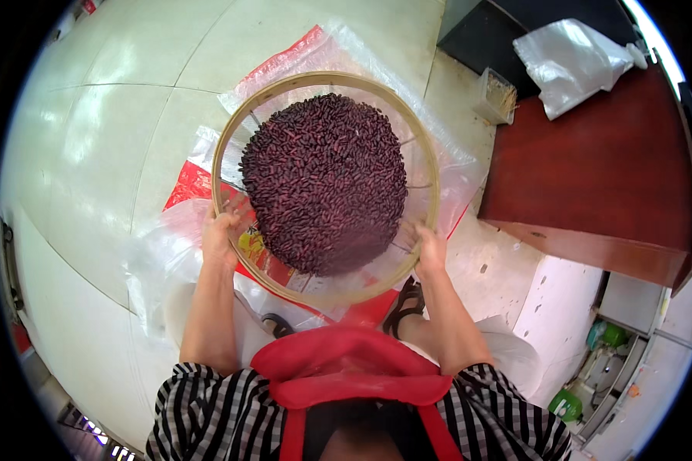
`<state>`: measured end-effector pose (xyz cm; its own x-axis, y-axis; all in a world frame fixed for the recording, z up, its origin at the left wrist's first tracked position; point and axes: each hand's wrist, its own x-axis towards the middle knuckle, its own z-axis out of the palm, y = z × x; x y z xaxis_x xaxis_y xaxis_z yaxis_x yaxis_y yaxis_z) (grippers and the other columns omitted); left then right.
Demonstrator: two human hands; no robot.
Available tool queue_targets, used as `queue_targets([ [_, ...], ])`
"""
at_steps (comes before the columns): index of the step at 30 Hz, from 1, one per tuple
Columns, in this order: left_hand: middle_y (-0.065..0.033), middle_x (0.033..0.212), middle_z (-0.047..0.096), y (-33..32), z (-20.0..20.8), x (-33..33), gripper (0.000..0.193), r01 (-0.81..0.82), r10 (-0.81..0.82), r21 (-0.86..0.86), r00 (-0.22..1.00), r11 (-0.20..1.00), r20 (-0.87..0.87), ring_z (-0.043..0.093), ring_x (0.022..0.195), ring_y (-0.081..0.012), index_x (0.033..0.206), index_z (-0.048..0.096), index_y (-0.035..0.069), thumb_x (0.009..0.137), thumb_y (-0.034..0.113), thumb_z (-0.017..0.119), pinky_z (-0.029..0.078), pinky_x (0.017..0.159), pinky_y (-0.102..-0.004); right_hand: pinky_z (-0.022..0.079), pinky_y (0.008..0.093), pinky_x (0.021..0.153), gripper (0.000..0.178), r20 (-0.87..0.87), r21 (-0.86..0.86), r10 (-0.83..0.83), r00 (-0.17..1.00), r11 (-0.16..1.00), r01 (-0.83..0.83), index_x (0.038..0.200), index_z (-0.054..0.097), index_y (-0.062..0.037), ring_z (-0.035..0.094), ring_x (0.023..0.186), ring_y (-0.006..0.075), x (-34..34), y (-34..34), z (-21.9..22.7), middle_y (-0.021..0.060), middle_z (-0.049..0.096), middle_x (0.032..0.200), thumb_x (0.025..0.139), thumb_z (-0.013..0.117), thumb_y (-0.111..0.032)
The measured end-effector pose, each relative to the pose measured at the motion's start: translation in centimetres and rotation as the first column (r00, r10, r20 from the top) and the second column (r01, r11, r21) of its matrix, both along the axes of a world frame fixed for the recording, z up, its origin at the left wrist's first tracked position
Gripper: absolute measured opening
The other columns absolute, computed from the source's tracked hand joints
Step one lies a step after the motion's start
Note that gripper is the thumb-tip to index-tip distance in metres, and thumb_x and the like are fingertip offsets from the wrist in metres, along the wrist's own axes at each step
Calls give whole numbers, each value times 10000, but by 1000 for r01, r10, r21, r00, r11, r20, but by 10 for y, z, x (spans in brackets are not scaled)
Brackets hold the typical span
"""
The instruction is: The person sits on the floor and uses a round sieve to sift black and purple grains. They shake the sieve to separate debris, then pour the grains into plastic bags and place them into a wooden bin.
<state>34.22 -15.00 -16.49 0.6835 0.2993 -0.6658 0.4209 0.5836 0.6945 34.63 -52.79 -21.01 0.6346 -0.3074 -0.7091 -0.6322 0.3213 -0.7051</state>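
I hold a round sieve (231, 131) with a pale wooden rim and a wire mesh bottom out in front of me. A heap of dark red-purple beans (324, 180) fills its middle. My left hand (220, 237) grips the rim at its near left side. My right hand (430, 250) grips the rim at its near right side. Below the sieve lies a clear plastic sheet (161, 253) over a red printed bag (188, 184) on the floor.
A dark red wooden table (600, 169) stands at the right with a crumpled white plastic bag (569, 61) on it. A small clear box (496, 96) sits on the floor beside it. Pale tiles (100, 115) cover the floor at the left. My sandalled feet (407, 303) show below the sieve.
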Motion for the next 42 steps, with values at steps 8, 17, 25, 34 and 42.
queue_targets([
  [8,-95,1070,514,10,-35,-7,525,-1,1,0,998,1000,61,541,920,-196,1130,462,72,617,-6,540,477,761,-336,475,327,697,315,49,-280,34,998,960,-19,1064,525,-9,565,799,186,-1,18,-16,89,564,900,772,526,-127],
  [17,-112,1137,522,1,-44,-21,536,89,-97,113,993,990,67,540,994,-243,1147,436,67,628,-39,517,457,820,-360,458,294,709,347,95,-147,-54,994,987,68,1088,506,-1,565,798,186,-33,-3,-12,89,590,943,767,563,-119],
  [25,-66,969,556,31,-44,-47,513,8,-6,-30,996,1000,93,563,804,-170,1123,470,54,620,-26,531,477,713,-260,458,384,710,411,131,-59,-118,984,990,127,1112,494,-19,556,724,213,-59,24,20,122,581,950,771,603,-220],
  [34,-66,951,535,43,-31,-22,501,-21,18,29,995,999,98,556,823,-188,1100,489,48,610,-52,499,486,739,-304,402,356,859,517,39,-247,85,996,966,-73,1205,434,59,540,954,270,-51,47,-48,151,568,1046,836,566,-277],
  [42,-69,998,523,22,-45,-14,525,14,-22,57,990,998,138,537,890,-178,1136,491,21,615,-40,531,448,819,-298,439,316,752,456,76,-269,8,997,963,12,1120,495,48,547,895,200,-13,26,-8,130,573,982,848,548,-314],
])
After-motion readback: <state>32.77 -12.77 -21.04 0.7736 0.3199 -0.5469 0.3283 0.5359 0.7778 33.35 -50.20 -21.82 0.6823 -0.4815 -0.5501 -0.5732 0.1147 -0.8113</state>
